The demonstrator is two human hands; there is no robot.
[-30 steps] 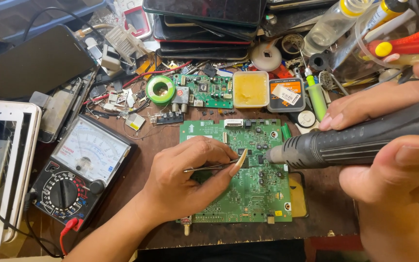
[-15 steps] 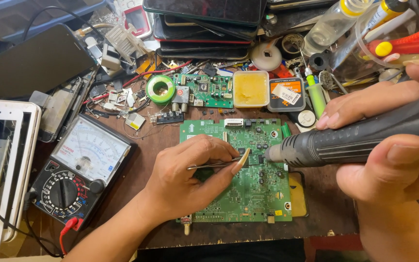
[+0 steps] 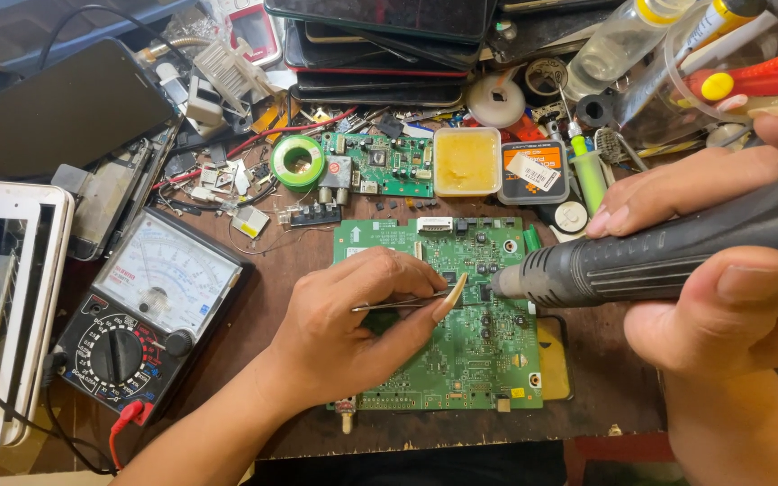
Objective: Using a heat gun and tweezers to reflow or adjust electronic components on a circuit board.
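A green circuit board (image 3: 488, 360) lies flat on the brown workbench (image 3: 263, 270). My left hand (image 3: 353, 328) rests on the board's left half and pinches thin metal tweezers (image 3: 398, 304), their tips pointing right toward the board's middle. My right hand (image 3: 722, 270) grips a dark grey hot-air tool (image 3: 659, 252) held nearly level, its nozzle just right of the tweezer tips and close above the board.
An analog multimeter (image 3: 150, 310) sits left of the board. Behind it are a small green board (image 3: 380, 162), a green solder roll (image 3: 297, 162), a yellow flux tub (image 3: 466, 160), stacked phones (image 3: 380, 45), bottles (image 3: 614, 45) and a white tablet frame (image 3: 2, 306) at far left.
Both hands and the tools stay almost still; the hot-air tool's nozzle has edged slightly left toward the tweezer tips.
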